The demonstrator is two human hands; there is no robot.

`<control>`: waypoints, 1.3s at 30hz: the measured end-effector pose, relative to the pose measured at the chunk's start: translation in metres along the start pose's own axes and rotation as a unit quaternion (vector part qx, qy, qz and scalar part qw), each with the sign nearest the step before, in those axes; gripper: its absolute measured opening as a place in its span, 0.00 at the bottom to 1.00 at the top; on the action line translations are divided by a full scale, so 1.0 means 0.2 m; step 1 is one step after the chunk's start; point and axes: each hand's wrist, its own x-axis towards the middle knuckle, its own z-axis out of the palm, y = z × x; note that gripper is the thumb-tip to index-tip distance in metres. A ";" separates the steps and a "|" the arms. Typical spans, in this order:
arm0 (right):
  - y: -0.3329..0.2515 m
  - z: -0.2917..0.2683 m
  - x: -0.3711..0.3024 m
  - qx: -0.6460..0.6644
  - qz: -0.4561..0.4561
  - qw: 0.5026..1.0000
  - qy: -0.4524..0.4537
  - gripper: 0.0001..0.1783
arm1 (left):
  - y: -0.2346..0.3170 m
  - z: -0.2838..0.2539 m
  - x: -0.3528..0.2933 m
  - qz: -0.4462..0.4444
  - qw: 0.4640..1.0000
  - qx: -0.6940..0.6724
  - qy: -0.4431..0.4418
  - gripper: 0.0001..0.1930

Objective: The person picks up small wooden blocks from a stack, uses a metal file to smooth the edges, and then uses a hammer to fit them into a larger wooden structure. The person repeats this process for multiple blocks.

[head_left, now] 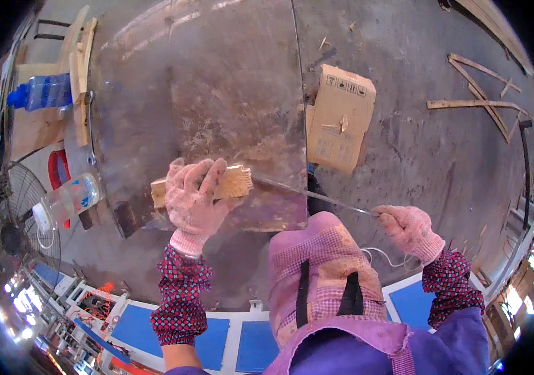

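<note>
My left hand [193, 194], in a pale pink knitted glove, grips a short bundle of light wood [234, 182] near the front edge of a worn, dark table [235, 112]. The wood's right end has a stepped, notched outline; whether it is one block or several strips pressed together I cannot tell. My right hand [409, 231], gloved alike, is closed around the near end of a long thin metal rod [317, 195]. That rod slants up to the left across the table's right edge, its far tip close to the wood's notched end. Its exact kind is unclear.
A flattened cardboard box [342, 119] lies on the floor right of the table, with thin wood strips [476, 94] farther right. Left of the table are a blue-capped bottle [48, 92], a clear plastic jug [73, 200], a wrench [91, 131] and a fan [23, 200].
</note>
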 end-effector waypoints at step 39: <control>0.04 -0.19 0.15 -0.021 -0.105 0.994 -0.020 0.15 | -0.08 -0.06 0.01 0.079 0.994 -0.054 -0.058 0.41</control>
